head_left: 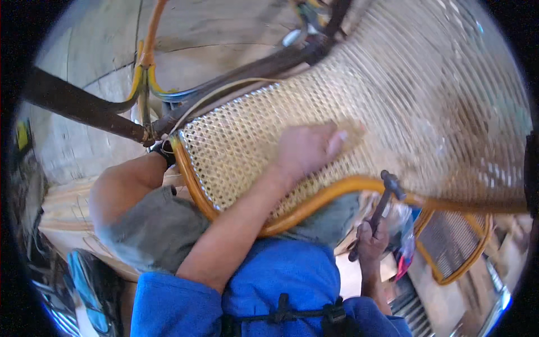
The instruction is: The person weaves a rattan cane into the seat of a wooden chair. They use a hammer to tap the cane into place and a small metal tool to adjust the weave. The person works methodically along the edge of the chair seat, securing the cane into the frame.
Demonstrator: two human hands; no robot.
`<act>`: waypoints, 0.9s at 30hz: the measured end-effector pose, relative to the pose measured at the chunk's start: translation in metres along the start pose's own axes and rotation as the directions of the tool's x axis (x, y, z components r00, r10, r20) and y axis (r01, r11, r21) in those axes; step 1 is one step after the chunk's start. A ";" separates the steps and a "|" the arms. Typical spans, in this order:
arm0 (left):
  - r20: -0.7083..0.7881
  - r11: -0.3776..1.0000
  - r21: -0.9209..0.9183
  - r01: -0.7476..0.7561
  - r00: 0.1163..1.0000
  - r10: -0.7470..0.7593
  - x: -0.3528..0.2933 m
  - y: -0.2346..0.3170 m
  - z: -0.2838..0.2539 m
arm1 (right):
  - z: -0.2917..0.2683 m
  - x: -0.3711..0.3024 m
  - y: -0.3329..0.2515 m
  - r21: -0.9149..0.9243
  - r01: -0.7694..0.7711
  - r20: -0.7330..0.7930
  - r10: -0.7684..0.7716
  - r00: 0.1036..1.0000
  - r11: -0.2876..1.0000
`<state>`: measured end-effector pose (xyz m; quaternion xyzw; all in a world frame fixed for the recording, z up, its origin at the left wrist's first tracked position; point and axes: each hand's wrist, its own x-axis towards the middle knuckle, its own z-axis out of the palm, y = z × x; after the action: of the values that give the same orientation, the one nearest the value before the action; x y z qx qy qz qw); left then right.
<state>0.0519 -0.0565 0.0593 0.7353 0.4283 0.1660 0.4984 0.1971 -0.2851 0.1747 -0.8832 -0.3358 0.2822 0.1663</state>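
A woven cane panel in a curved, glossy brown rattan frame lies across my lap. My left hand is closed and rests over the weave. Beside its thumb is a tan, blurred patch, perhaps a piece gripped in the fingers; its kind cannot be made out. Low on the right, outside the frame's near edge, my right hand is wrapped round the handle of a hammer. The hammer head points up and overlaps the frame's edge. A loose pale strip runs along the panel's far left edge.
Dark poles and a thin brown bent pole stand beyond the panel. Another small rattan-framed woven piece lies at the lower right. A blue and black bag or shoe-like item is at the lower left.
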 end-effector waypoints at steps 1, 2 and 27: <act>0.028 0.997 0.070 0.036 0.999 -0.038 0.001 0.003 0.000 | 0.002 -0.017 -0.005 -0.204 -0.036 -0.097 0.017 0.995 0.978; -0.059 0.995 0.102 0.002 0.998 0.004 0.003 0.002 0.006 | 0.005 -0.032 0.012 -0.168 -0.021 -0.120 0.001 0.993 0.986; -0.163 0.762 0.646 -0.042 0.968 0.192 0.000 -0.006 0.030 | 0.085 -0.099 0.172 -0.196 -0.268 -0.305 0.201 0.931 0.943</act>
<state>0.0691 -0.0737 0.0408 0.8630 0.4643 0.1221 0.1574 0.1701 -0.4675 0.0631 -0.9615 -0.2311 0.1304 0.0719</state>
